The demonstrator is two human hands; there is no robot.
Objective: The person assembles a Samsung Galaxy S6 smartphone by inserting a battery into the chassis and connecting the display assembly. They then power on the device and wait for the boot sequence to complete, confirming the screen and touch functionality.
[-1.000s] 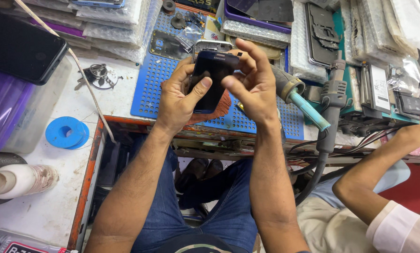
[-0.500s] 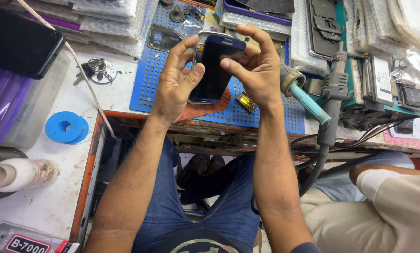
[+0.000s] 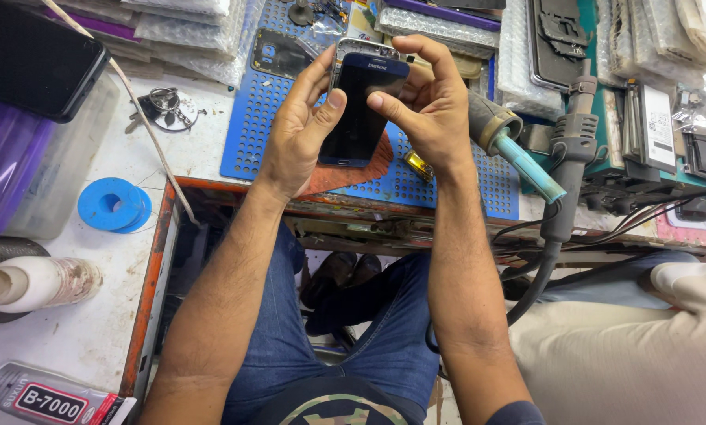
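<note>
Above a blue perforated mat (image 3: 266, 118) on the cluttered bench (image 3: 93, 315), both hands, left (image 3: 302, 130) and right (image 3: 432, 110), clamp a dark smartphone (image 3: 361, 106), thumbs pressing its screen into the frame.

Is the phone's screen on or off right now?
Off. The phone held between the left hand and right hand shows a uniformly dark glass face with no lit picture, above the blue perforated mat.

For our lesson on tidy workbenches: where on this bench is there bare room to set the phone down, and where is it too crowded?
Free: the white bench top between the blue round spool and the white bottle, and the blue perforated mat's left part beside the left hand. Crowded: the bench's far edge with bubble-wrapped packets, and the right side around the grey hot-air handle.
</note>
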